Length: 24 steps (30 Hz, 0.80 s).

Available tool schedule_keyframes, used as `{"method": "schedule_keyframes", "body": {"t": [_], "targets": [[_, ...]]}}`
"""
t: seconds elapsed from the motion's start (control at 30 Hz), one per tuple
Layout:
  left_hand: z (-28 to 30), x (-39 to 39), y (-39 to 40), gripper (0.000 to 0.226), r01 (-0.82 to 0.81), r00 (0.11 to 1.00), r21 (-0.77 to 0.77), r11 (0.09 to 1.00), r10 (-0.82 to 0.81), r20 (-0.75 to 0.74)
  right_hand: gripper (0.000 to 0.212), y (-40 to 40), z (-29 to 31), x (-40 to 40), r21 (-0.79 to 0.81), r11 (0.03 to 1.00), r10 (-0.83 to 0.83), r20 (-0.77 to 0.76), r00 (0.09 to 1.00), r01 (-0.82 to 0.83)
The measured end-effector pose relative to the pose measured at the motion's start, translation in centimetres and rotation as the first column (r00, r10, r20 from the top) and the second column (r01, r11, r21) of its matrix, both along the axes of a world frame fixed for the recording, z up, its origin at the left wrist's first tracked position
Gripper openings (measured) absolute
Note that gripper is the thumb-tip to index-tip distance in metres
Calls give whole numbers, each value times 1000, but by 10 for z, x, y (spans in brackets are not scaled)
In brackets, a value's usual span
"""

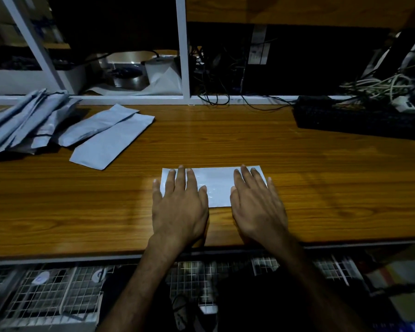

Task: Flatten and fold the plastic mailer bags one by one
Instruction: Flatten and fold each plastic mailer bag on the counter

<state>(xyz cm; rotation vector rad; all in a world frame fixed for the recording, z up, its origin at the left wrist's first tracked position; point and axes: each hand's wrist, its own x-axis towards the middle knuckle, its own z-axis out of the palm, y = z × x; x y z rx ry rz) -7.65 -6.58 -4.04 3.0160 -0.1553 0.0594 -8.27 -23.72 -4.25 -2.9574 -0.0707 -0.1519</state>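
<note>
your left hand and your right hand both lie flat, fingers straight and spread, pressing down on a white mailer bag near the front middle of the wooden table. neither hand grips anything. each palm covers one end of the bag, so its left and right lower corners are hidden and only the middle strip and the far edge show. whether the bag is already folded under your palms is hard to tell.

well apart, at the far left, two folded grey bags lie overlapping, angled on the table, and beside them a heap of grey bags runs off the left edge, so its full extent is cut off.

at the far right a black keyboard is lost partly in shadow and cut by the frame edge, with a tangle of pale cables behind it. the shelf frame at the back holds dark shapes too dim to name, apart from a white roll. below the table edge, wire mesh shows, its contents unclear.
</note>
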Motion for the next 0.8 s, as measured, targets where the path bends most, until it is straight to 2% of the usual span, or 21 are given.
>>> {"method": "schedule_keyframes", "body": {"t": [0.17, 0.37, 0.8], "targets": [[2, 1, 12, 79, -6, 1000, 33, 999, 6, 2, 65, -12, 3, -2, 19, 1000, -24, -19, 1000, 25], [3, 2, 32, 66, -44, 999, 26, 999, 45, -23, 58, -23, 6, -3, 10, 999, -39, -39, 998, 40], [7, -3, 62, 59, -87, 996, -16, 996, 87, -17, 57, -59, 9, -5, 1, 991, -137, -48, 989, 137]]}}
